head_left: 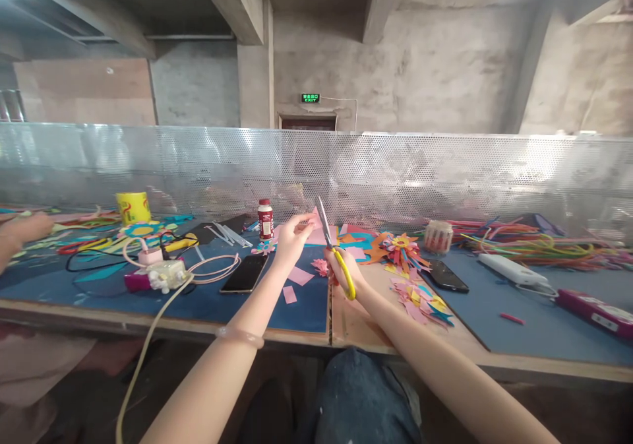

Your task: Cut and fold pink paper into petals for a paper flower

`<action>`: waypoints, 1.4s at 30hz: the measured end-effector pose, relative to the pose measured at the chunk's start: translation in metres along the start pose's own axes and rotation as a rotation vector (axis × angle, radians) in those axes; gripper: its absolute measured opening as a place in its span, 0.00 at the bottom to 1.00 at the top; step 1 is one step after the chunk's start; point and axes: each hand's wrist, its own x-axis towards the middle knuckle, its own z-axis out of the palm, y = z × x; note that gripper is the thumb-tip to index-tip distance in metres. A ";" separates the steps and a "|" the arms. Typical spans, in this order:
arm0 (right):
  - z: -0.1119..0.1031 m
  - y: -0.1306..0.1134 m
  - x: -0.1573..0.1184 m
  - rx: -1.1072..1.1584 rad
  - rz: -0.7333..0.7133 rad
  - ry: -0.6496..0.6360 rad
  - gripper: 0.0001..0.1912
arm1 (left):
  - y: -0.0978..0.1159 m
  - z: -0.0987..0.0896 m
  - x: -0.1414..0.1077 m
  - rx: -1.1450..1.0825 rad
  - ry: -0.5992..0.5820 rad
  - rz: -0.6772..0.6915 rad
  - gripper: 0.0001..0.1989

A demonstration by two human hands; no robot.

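My left hand (295, 238) pinches a small piece of pink paper (315, 217) above the table. Close beside it, my right hand (345, 274) grips scissors (341, 259) with yellow handles, their blades pointing up and away next to the paper. Whether the blades touch the paper, I cannot tell. Under and beyond my hands lie pink sheets (324, 235), and two loose pink pieces (300, 276) rest on the blue mat. A small pink paper flower (320, 267) lies just left of my right hand.
A black phone (244, 274), a bottle (266, 220) and a power strip with cables (165, 276) stand left. On the right are a layered paper flower (399, 249), paper scraps (420, 299), another phone (448, 276) and coloured strips (524, 243). Another person's hand (24, 229) shows far left.
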 end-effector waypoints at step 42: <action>0.001 -0.003 -0.004 0.038 0.019 -0.021 0.15 | 0.011 -0.003 0.000 0.032 -0.112 -0.027 0.15</action>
